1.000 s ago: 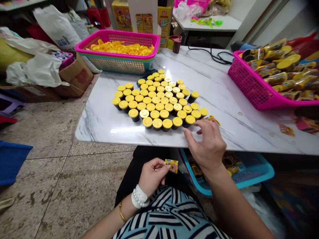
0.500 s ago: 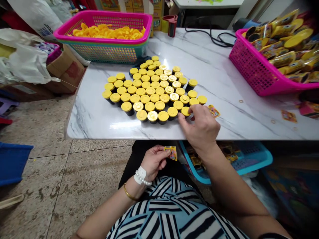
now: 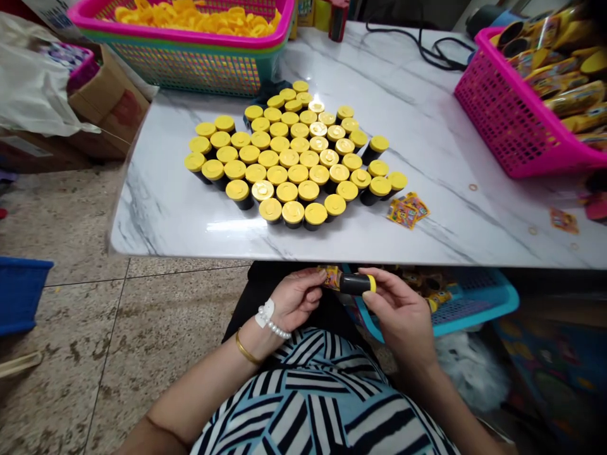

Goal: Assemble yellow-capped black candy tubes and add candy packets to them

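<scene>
Low over my lap, just off the table's front edge, my left hand [image 3: 296, 297] pinches a small colourful printed label [image 3: 331, 277]. My right hand [image 3: 403, 311] grips a black tube [image 3: 353, 284] by its yellow cap, and the tube lies sideways. Its dark end meets the label; I cannot tell whether it is inside it. On the table [image 3: 156, 227] stand many similar black tubes [image 3: 288, 191] with yellow caps, packed upright. To their right lies a small pile of printed labels [image 3: 408, 210].
A pink-rimmed basket [image 3: 184, 33] of yellow pieces stands back left. Back right, a pink basket [image 3: 516, 114] holds printed tubes. Below the table edge is a blue basket [image 3: 478, 309]. A black cable [image 3: 427, 54], loose label [image 3: 564, 220] and small rings [image 3: 473, 188] lie on the table.
My right hand has taken a capped tube from the near right of the group and brought it down to the label in my left hand. The view has shifted slightly.
</scene>
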`<state>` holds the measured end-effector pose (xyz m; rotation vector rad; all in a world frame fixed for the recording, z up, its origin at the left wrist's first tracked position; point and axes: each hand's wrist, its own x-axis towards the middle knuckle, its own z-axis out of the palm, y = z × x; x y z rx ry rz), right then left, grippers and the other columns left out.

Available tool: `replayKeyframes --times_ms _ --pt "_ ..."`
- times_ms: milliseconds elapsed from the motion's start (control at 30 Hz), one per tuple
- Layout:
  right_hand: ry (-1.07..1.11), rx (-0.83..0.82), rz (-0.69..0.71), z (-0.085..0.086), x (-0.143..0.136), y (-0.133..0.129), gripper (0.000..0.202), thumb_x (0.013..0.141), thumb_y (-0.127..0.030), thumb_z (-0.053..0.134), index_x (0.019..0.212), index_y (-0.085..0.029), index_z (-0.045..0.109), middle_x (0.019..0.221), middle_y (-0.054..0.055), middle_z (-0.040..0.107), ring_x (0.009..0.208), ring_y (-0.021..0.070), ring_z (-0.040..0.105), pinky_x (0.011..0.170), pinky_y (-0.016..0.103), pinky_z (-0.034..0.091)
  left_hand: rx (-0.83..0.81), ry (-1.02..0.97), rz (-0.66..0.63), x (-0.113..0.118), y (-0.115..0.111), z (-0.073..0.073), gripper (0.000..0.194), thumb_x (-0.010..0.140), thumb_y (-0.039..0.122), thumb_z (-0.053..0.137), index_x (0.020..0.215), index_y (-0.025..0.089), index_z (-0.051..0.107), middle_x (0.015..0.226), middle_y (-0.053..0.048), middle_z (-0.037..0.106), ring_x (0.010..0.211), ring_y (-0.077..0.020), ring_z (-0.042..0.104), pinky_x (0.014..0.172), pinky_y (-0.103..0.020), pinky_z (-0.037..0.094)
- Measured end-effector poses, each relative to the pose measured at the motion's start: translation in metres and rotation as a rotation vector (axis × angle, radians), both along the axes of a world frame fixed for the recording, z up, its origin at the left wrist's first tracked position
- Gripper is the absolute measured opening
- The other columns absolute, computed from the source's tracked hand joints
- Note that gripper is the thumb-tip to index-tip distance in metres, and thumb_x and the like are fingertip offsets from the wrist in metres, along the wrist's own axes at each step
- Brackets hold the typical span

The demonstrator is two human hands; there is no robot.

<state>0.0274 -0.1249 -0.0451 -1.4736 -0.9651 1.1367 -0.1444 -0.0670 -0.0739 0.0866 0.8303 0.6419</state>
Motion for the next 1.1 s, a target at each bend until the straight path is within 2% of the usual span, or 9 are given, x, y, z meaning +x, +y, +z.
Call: replayKeyframes --times_ms 133,300,400,533,633,800,933,1033,1100 --pt "-0.019 -0.041 0.027 -0.005 0.001 0.002 0.024 0.079 -0.028 0.071 0.101 -0.021 0.069 0.105 0.007 0.075 0.092 0.0211 0.073 0.086 0.035 0.06 0.015 -0.012 -0.016 0.003 -0.003 0.003 0.024 0.066 0.018 0.083 0.08 0.008 0.066 0.07 0.001 0.059 0.04 0.0034 0.033 0.033 -0.009 0.015" --pt "-0.311 0.039 -0.045 -0.016 -0.002 -0.007 0.027 0.081 -0.03 0.07 0.106 -0.021 0.065 0.109 0.01 0.072 0.095 0.0226 0.071 0.092 0.04 0.057 0.051 0.06 -0.021 0.005 -0.008 0.001 0.025 0.066 0.021 0.083 0.081 0.008 0.067 0.073 -0.002 0.064 0.039 0.0025 0.036 0.033 -0.011 0.017" --pt "-0.361 0.07 0.025 -0.02 -0.004 -0.011 0.027 0.083 -0.029 0.068 0.108 -0.022 0.06 0.12 0.01 0.069 0.1 0.0222 0.071 0.093 0.039 0.057 0.056 0.102 -0.019 0.004 -0.008 0.001 0.027 0.064 0.022 0.084 0.079 0.008 0.067 0.071 -0.002 0.064 0.039 0.002 0.037 0.032 -0.011 0.015" --pt "-0.414 0.108 0.165 -0.015 0.002 -0.011 0.021 0.084 -0.026 0.065 0.103 -0.023 0.058 0.104 0.006 0.074 0.086 0.0193 0.073 0.078 0.031 0.06 0.023 0.083 -0.007 0.001 -0.009 0.001 0.029 0.062 0.022 0.084 0.08 0.008 0.066 0.067 -0.001 0.062 0.039 0.0016 0.035 0.032 -0.011 0.012" --pt "-0.621 0.172 0.225 -0.013 0.007 -0.01 0.022 0.08 -0.023 0.068 0.102 -0.024 0.062 0.099 0.004 0.074 0.088 0.02 0.072 0.082 0.032 0.058 0.003 0.079 -0.016 0.0 -0.012 -0.002 0.031 0.061 0.019 0.084 0.085 0.009 0.067 0.067 -0.001 0.062 0.039 0.0018 0.034 0.032 -0.011 0.012" --pt "-0.457 0.178 0.216 -0.022 0.003 -0.012 0.024 0.082 -0.024 0.068 0.105 -0.024 0.058 0.113 0.007 0.07 0.095 0.0197 0.07 0.083 0.034 0.058 0.034 0.138 0.026 0.003 -0.022 -0.007 0.033 0.061 0.025 0.085 0.083 0.009 0.067 0.067 0.0 0.061 0.04 0.001 0.035 0.033 -0.012 0.012" --pt "-0.429 0.208 0.153 -0.028 0.006 -0.013 0.028 0.079 -0.029 0.074 0.105 -0.025 0.065 0.105 0.006 0.068 0.092 0.0205 0.067 0.078 0.033 0.059 0.217 0.266 0.065 -0.001 -0.026 -0.006 0.04 0.063 0.03 0.086 0.095 0.012 0.069 0.073 0.0 0.061 0.054 -0.0049 0.051 0.039 -0.012 0.029" --pt "-0.489 0.283 0.237 -0.027 0.011 -0.013 0.033 0.079 -0.027 0.075 0.112 -0.027 0.069 0.102 0.006 0.065 0.093 0.0206 0.064 0.08 0.034 0.056 0.381 0.192 -0.097 -0.008 -0.026 -0.007 0.055 0.064 0.03 0.086 0.113 0.017 0.066 0.091 -0.005 0.068 0.072 -0.0128 0.062 0.054 -0.02 0.047" --pt "-0.514 0.337 0.312 -0.027 0.012 -0.012 0.037 0.08 -0.025 0.075 0.116 -0.028 0.069 0.099 0.005 0.064 0.092 0.0199 0.064 0.081 0.035 0.055 0.433 0.157 -0.23 -0.009 -0.025 -0.011 0.05 0.064 0.028 0.085 0.109 0.015 0.068 0.089 -0.006 0.07 0.073 -0.0136 0.063 0.063 -0.024 0.051"
